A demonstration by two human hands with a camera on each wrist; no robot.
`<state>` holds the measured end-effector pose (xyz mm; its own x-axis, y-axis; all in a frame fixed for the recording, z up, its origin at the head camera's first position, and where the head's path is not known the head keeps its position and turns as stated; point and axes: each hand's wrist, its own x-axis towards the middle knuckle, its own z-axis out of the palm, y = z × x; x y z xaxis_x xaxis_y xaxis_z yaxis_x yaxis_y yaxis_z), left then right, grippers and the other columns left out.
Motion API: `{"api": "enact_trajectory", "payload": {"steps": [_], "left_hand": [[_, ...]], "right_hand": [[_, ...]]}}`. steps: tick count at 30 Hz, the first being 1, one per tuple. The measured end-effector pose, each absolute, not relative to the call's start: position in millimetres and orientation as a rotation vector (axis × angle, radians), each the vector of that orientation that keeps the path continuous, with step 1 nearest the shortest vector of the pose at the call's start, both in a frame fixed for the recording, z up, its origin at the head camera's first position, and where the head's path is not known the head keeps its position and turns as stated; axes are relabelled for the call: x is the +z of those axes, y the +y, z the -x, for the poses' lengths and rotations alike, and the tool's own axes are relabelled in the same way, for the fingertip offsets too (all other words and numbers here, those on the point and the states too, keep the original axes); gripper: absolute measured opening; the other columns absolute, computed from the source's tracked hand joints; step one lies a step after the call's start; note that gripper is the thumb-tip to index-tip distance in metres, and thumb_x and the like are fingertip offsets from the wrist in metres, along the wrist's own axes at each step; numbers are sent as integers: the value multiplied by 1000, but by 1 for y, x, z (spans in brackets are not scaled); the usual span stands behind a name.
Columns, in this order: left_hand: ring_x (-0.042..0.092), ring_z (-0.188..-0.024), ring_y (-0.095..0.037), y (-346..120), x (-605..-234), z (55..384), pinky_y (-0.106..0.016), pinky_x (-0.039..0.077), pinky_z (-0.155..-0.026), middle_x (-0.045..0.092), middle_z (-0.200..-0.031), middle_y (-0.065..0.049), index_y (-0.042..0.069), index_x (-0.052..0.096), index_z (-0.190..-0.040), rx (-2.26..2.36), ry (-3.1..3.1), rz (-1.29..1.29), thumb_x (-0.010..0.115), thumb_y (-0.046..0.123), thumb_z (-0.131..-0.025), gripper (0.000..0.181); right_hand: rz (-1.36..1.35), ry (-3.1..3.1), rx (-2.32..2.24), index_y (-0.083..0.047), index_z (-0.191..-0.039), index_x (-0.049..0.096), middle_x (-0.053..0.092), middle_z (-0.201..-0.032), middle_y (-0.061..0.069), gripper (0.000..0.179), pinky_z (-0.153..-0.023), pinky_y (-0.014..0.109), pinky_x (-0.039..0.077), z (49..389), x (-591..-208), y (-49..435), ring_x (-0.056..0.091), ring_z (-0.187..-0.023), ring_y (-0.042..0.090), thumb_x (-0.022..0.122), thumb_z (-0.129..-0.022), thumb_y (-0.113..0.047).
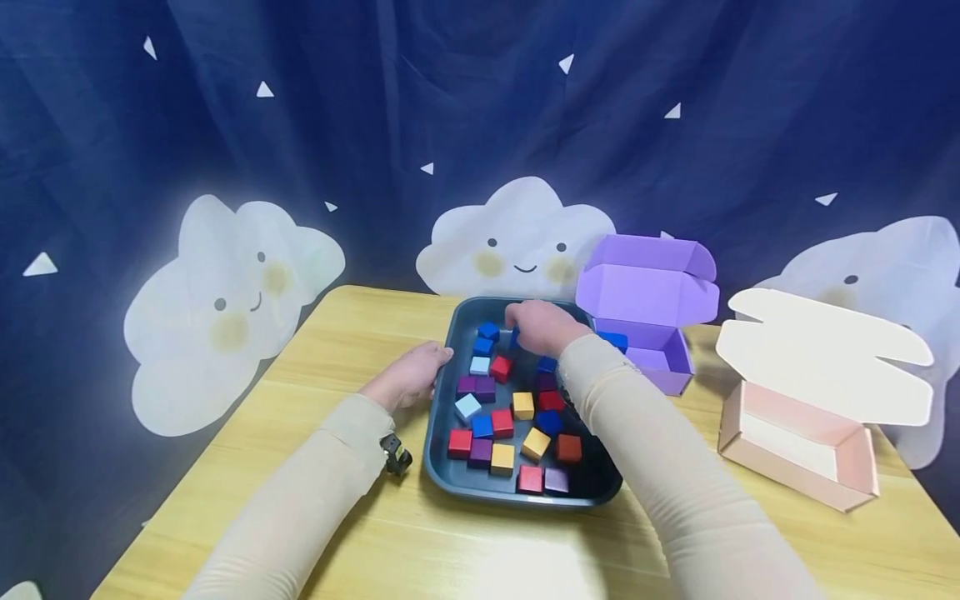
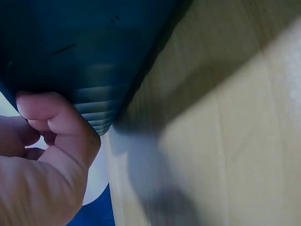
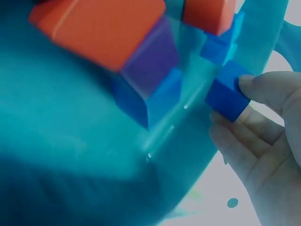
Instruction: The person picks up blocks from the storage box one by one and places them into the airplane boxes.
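Observation:
Inside the dark tray [image 1: 517,501] lie several small cubes in red, purple, yellow, blue and light blue. My right hand [image 1: 546,327] is over the tray's far part. Seen from the right wrist, its thumb and fingers pinch a blue cube [image 3: 228,92] close to the tray wall. Other blue cubes [image 3: 217,49] lie just beyond it, and a purple cube [image 3: 153,59] is to its left. At the tray's left side my left hand [image 1: 411,377] holds the rim. The left wrist view shows its curled fingers [image 2: 44,110] against the ribbed outer wall.
A lidded purple box [image 1: 651,296] stands open at the tray's back right, with a blue piece [image 1: 613,341] by its left side. Farther right is an open pale pink box [image 1: 798,450] with its lid raised. A dark blue curtain [image 1: 480,100] hangs behind the wooden table [image 1: 300,400].

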<state>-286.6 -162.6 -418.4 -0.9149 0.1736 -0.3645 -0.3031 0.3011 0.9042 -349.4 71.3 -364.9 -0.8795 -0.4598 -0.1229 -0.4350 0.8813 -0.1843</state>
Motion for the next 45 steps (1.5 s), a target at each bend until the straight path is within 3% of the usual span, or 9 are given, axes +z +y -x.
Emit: {"api": "enact_trajectory", "payload": {"steps": [8,16,23,27,35,40,45], "left_hand": [[60,-80,-20,-164,-420,289,-30,56,-68,59,-102,-15,-1,45,-124,1718,2113,99,38,24,-111,29],[61,-80,-21,-168,-420,290,-28,54,-65,62,-102,-15,2,48,-121,1695,2092,120,43,21,-109,23],[59,-73,-18,-167,-424,290,-27,52,-59,61,-95,-13,1,47,-120,1741,2078,89,42,21,-109,23],[57,-69,-17,-167,-426,289,-25,49,-57,60,-91,-11,1,48,-121,1737,2090,77,41,21,-110,24],[58,-71,-18,-168,-424,288,-25,51,-59,60,-93,-12,1,49,-121,1712,2126,69,41,23,-110,25],[58,-72,-18,-167,-424,288,-25,51,-59,59,-93,-11,1,48,-120,1707,2132,68,41,22,-110,25],[58,-72,-17,-167,-424,287,-25,51,-58,60,-93,-11,1,48,-120,1726,2110,64,40,21,-110,24]], "right_hand": [[754,2915,-230,-7,-119,65,67,-120,13,26,-100,46,48,354,-343,96,60,-107,30,61,-94,-4],[754,2923,-266,3,-125,62,64,-125,21,36,-103,49,45,359,-331,125,59,-116,37,61,-90,1],[771,2962,-187,6,-110,68,68,-103,18,23,-92,49,51,358,-321,155,62,-92,34,64,-88,4],[768,2967,-244,5,-109,67,67,-105,19,24,-97,51,48,355,-318,177,62,-97,35,62,-86,9],[668,2946,-295,3,-120,61,64,-117,23,34,-103,57,42,348,-321,216,59,-108,39,60,-86,10],[549,2947,-315,9,-117,59,64,-112,25,31,-101,59,43,349,-330,234,59,-107,41,61,-86,8],[522,2981,-274,7,-108,61,65,-99,19,23,-95,58,47,351,-342,246,60,-95,37,64,-85,7]]}}
